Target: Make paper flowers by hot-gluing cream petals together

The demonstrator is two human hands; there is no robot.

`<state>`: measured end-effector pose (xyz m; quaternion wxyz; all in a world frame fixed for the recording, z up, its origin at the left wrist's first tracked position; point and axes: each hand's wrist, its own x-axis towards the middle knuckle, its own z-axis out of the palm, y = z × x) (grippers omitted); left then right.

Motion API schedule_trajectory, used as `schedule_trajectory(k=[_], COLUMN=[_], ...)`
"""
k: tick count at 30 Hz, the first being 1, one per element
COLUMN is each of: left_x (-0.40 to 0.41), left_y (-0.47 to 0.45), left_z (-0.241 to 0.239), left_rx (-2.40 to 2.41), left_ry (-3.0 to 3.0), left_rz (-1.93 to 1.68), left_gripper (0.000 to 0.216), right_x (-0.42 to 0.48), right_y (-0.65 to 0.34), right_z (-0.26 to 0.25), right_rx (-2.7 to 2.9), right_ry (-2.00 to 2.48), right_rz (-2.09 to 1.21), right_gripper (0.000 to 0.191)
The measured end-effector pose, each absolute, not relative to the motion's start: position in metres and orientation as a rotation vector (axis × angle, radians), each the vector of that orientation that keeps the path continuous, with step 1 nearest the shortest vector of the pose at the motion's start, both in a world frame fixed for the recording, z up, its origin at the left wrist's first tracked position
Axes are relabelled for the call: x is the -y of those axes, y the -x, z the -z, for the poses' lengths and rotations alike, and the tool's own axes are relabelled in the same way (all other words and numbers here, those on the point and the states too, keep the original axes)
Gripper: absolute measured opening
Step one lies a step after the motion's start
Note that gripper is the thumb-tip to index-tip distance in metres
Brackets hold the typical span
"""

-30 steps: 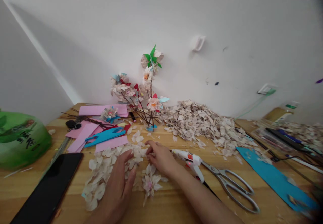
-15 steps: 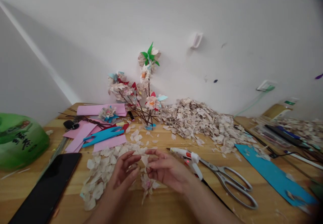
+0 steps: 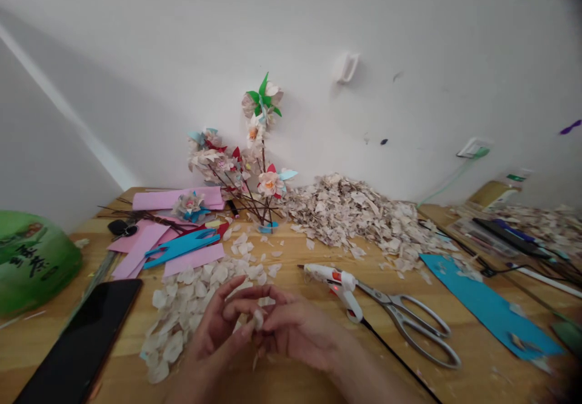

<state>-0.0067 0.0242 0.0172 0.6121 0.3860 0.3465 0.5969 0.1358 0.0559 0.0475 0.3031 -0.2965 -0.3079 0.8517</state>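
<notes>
Close together above the table's front, my left hand [image 3: 220, 328] and my right hand [image 3: 300, 328] meet fingertip to fingertip. A small whitish petal [image 3: 258, 319] shows between them, pinched at the thumbs and fingers of both. Thin pale bits poke out under the fingers; the pink-centred flower seen there earlier is mostly hidden by my hands. Many loose pale petals [image 3: 173, 325] lie spread beside and behind my left hand. To the right of my right hand rests a white glue gun [image 3: 336, 279], its red light on, with silver scissors [image 3: 409, 319] against it.
Handmade flowers on twigs [image 3: 261, 173] stand at the back, beside a heap of dried petals [image 3: 359, 216]. A black phone [image 3: 86, 337] and green bag [image 3: 36, 261] are left, near pink paper [image 3: 140, 249]. A blue sheet [image 3: 486, 301] lies right. The glue gun's cord [image 3: 395, 355] runs frontward.
My hands have come together, and the fingers of my left hand have closed in on the petal. The pink-centred flower below has gone mostly out of sight. The view has shifted slightly.
</notes>
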Motion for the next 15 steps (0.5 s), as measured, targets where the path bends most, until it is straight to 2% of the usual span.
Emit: schedule_trajectory(k=[3, 9, 15], left_x=[-0.025, -0.027, -0.025], left_y=[0.010, 0.014, 0.007], left_z=[-0.019, -0.014, -0.020], left_rx=[-0.867, -1.038, -1.103], left_ry=[-0.905, -1.012, -1.014], left_rz=[-1.362, -1.242, -1.203], left_gripper=[0.043, 0.053, 0.056], right_x=[-0.052, -0.039, -0.034], right_y=[-0.141, -0.147, -0.145], right_z=[-0.046, -0.047, -0.034], right_rx=[1.023, 1.621, 1.833], right_ry=[0.837, 1.110, 1.161], right_rz=[-2.008, -1.190, -0.864], right_gripper=[0.042, 0.045, 0.033])
